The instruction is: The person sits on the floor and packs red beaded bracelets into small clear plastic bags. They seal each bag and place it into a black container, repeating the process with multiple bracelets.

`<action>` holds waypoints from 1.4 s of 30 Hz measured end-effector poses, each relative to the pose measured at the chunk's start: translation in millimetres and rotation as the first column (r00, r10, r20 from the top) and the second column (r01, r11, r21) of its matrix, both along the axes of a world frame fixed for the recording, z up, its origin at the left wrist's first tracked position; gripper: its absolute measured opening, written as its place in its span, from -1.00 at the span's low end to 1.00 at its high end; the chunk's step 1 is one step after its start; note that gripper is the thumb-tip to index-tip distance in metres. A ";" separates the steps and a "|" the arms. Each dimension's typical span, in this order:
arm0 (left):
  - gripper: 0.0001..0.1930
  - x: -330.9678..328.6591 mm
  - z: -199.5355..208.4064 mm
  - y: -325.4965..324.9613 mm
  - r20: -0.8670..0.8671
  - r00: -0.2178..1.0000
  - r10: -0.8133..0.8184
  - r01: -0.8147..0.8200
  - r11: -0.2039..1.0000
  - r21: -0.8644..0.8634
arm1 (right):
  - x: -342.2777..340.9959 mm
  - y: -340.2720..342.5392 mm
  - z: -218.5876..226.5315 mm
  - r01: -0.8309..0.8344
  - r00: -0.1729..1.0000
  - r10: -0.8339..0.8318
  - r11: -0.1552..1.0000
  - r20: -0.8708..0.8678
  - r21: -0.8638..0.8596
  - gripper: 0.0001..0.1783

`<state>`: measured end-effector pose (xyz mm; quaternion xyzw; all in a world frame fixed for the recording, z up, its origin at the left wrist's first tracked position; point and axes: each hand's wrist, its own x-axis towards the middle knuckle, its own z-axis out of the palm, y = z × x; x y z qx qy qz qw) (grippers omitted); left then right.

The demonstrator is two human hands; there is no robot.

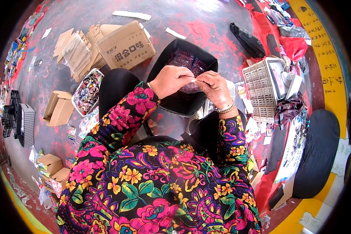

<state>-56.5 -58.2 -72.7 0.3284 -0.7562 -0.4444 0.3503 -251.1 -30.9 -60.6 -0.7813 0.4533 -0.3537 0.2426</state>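
Observation:
My left hand (169, 81) and my right hand (216, 89) meet in front of me, fingers closed in a pinch. Between them they grip the upper edge of a small clear plastic bag (190, 88), which hangs below the fingertips. Something reddish shows through it, too small to make out. Right under the hands stands a black bin (206, 57). Inside lie several clear packets (181, 58) of what look like small dark red beads. My hands and forearms hide part of the bin's inside.
A cardboard box (126, 46) and flattened cardboard lie at the far left. Nearer is a white basket (87, 93) of small colourful items, beside an open carton (59, 108). To the right stand a beige plastic crate (259, 87) and a black cushioned seat (316, 154).

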 end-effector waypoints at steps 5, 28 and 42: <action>-0.90 5.7 5.8 1.2 -0.013 1.000 -0.006 0.005 1.000 -0.030 | -4.5 1.8 4.0 0.038 0.999 -0.038 0.998 0.005 0.047 -0.90; -0.86 13.1 6.7 -8.9 -0.337 0.941 0.033 0.045 0.974 0.222 | -32.8 7.7 11.0 -0.006 0.904 -0.107 0.965 0.414 0.261 -0.95; -0.82 4.6 -14.1 -3.3 0.312 0.950 0.003 0.137 0.894 -0.427 | 7.2 9.8 4.3 -0.066 0.971 0.024 0.984 -0.239 -0.168 -0.96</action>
